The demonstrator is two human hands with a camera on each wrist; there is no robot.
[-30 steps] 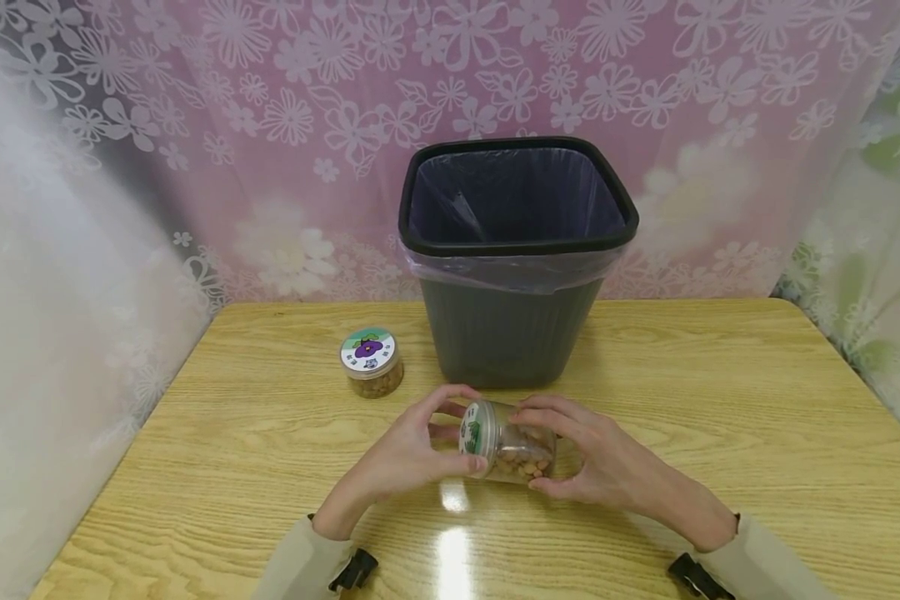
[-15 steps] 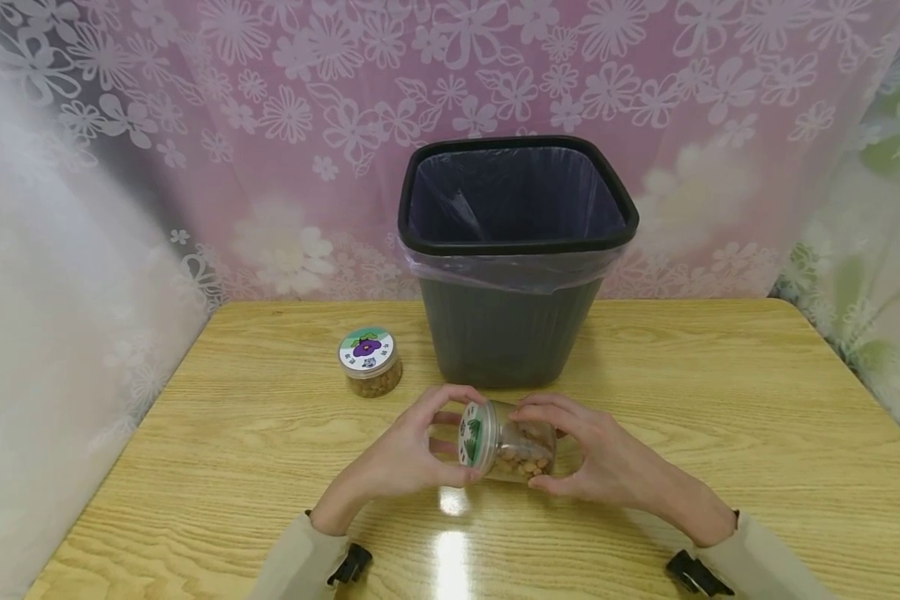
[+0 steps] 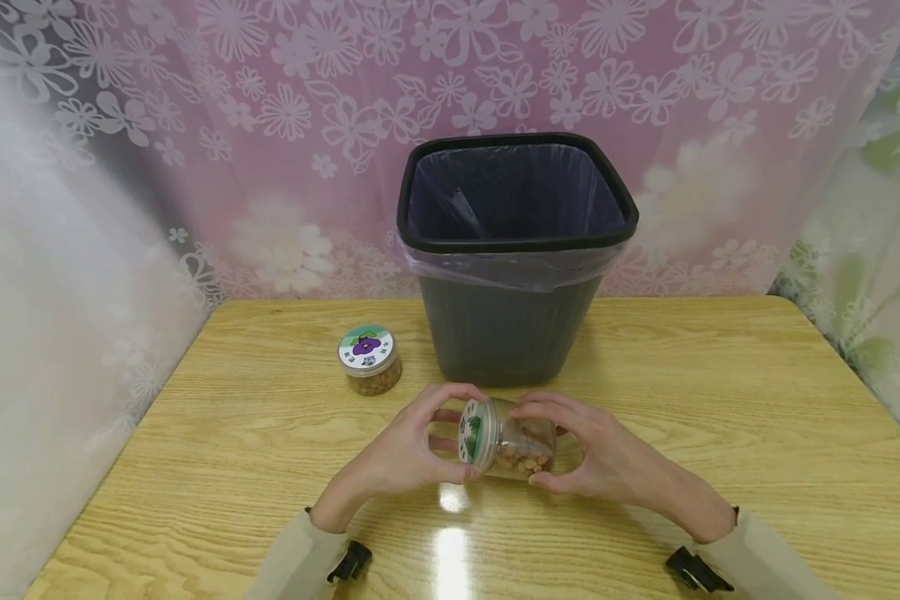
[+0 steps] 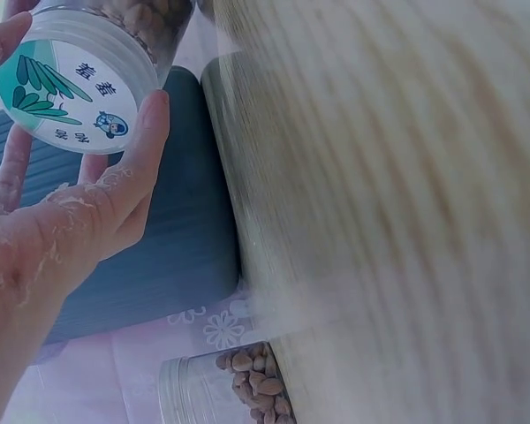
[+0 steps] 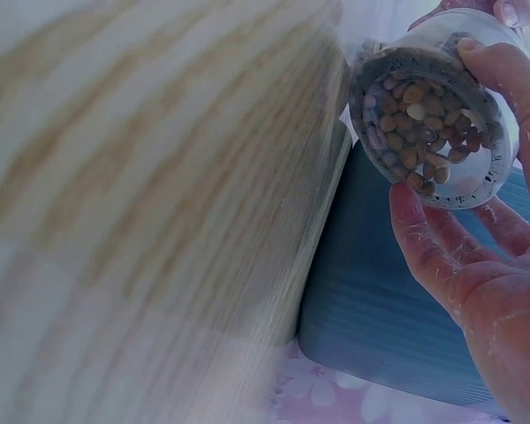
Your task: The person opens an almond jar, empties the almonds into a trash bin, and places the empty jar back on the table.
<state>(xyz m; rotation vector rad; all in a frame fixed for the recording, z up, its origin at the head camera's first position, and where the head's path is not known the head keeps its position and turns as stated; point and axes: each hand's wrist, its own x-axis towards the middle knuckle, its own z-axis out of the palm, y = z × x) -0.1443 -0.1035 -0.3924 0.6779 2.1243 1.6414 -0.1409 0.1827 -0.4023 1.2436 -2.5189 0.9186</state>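
A clear plastic jar (image 3: 525,442) lies on its side between the two hands, partly filled with small brown pieces. Its round lid (image 4: 79,93) faces left and carries a white label with green leaves. My left hand (image 3: 412,454) grips the lid's rim, thumb in front and fingers behind. Around the jar's base end, my right hand (image 3: 600,454) holds the body with thumb and fingers. The right wrist view shows the jar's bottom (image 5: 433,132) with the brown pieces heaped inside. A second jar (image 3: 371,360), lid on with a purple flower label, stands upright to the left.
A dark bin (image 3: 510,325) with a black rim and a clear liner stands behind the hands on the wooden table (image 3: 232,467). Behind the table's far edge hangs a pink floral curtain (image 3: 307,150).
The left thumb has slid a little along the lid's rim, and the lid's label looks slightly turned. The right hand stays in place on the jar.
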